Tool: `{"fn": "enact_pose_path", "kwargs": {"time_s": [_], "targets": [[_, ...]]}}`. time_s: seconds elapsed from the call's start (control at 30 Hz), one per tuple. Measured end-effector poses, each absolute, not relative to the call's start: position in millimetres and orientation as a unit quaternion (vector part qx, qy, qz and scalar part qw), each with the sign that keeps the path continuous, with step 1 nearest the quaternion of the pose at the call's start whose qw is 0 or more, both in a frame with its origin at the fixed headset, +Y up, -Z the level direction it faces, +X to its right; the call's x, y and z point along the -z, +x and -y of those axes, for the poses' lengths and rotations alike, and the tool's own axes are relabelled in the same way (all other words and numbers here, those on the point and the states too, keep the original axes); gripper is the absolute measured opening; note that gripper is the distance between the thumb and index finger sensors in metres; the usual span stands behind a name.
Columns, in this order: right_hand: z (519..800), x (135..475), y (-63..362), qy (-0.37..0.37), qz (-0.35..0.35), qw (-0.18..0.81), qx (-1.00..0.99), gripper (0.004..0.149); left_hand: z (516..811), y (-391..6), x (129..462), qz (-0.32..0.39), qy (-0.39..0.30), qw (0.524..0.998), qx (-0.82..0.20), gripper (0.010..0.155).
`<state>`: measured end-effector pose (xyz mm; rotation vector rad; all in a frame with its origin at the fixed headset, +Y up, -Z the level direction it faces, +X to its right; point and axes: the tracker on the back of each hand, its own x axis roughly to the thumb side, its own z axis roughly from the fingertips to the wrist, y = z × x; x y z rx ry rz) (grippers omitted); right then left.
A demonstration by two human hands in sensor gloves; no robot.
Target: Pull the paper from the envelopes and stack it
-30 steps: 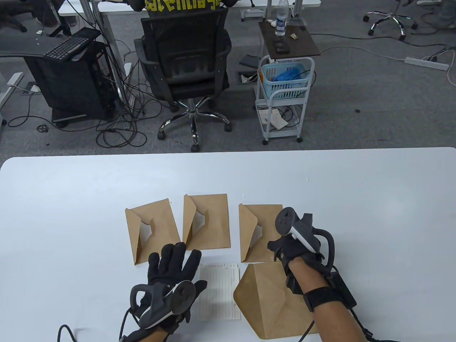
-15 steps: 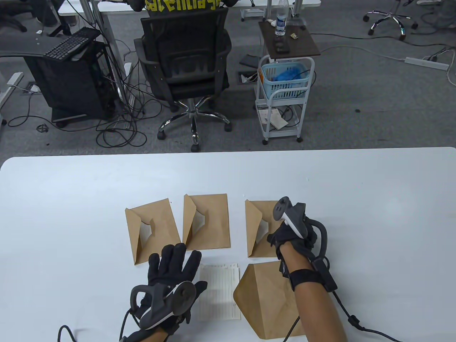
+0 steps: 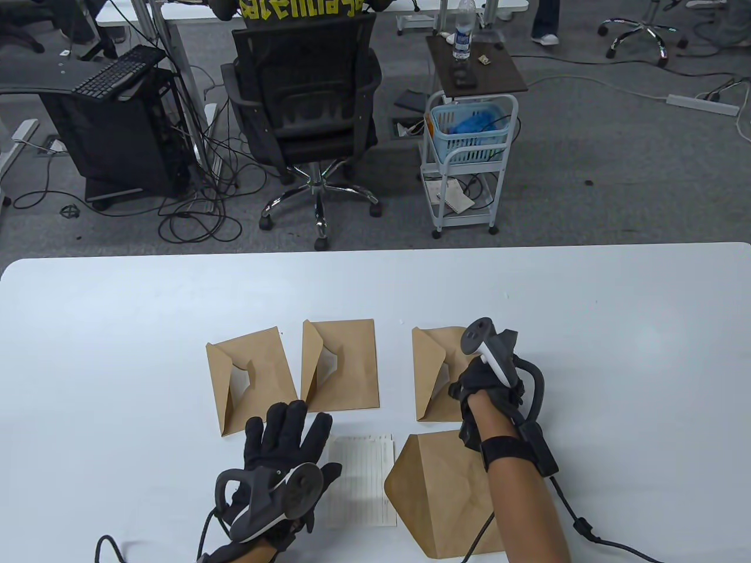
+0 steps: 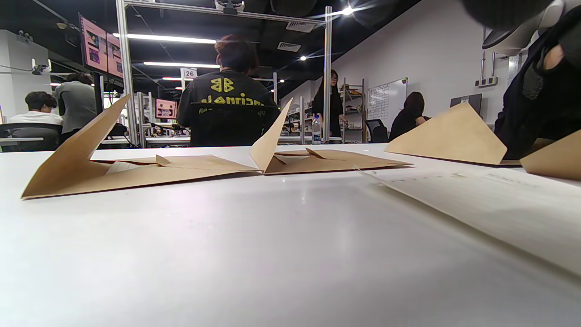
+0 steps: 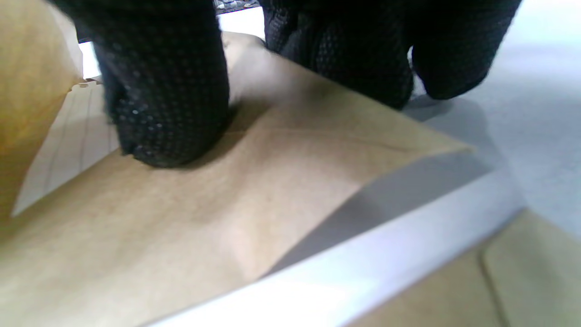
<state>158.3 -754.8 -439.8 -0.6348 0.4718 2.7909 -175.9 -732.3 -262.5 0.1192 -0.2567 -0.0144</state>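
**Right hand on the third envelope, left hand parked flat**

So there's a white table (image 3: 117, 328) with a row of three brown envelopes, flaps open. The left envelope (image 3: 249, 378) and the middle envelope (image 3: 346, 363) lie side by side, nearly touching, each with a bit of white paper showing in the opening. The right envelope (image 3: 437, 372) sits a little apart from those two, and that's the one being handled.

The right hand (image 3: 484, 384) rests on top of the right envelope, over its right half. In the right wrist view the gloved fingers (image 5: 168, 91) press down on the brown paper, thumb right by the opening where a lined sheet (image 5: 68, 136) peeks out. They're curled down onto it, but whether they actually pinch the sheet, can't tell.

The left hand (image 3: 281, 451) lies flat on the table with fingers spread and released, holding nothing, fingertips just below the gap between the left and middle envelopes.

Right beside it, nearer the table's front edge, there's a lined paper (image 3: 361, 481) lying flat. Touching that sheet's right edge is a fourth envelope (image 3: 440, 492), opened out, with the right forearm passing over it.

In the left wrist view the flaps of the left and middle envelopes stick up at an angle.
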Motion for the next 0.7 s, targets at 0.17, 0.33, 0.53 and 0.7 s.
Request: {"fn": "enact_pose_path", "kwargs": {"time_s": [0.17, 0.33, 0.53, 0.7], "targets": [[758.5, 439.3, 163.5, -0.214, -0.172, 0.157, -0.949, 0.073, 731.7, -175.1, 262.0, 0.129, 0.061, 0.990, 0.006, 0.075], [758.8, 439.1, 162.8, -0.223, -0.187, 0.172, -0.941, 0.064, 731.5, -176.1, 262.3, 0.126, 0.062, 0.990, 0.006, 0.074], [759.4, 437.4, 162.7, -0.216, -0.199, 0.180, -0.939, 0.050, 731.5, -176.5, 262.5, 0.125, 0.062, 0.990, 0.005, 0.074], [753.4, 434.7, 165.7, -0.221, -0.165, 0.178, -0.944, 0.043, 731.4, -176.7, 262.9, 0.125, 0.062, 0.990, 0.004, 0.074]]}}
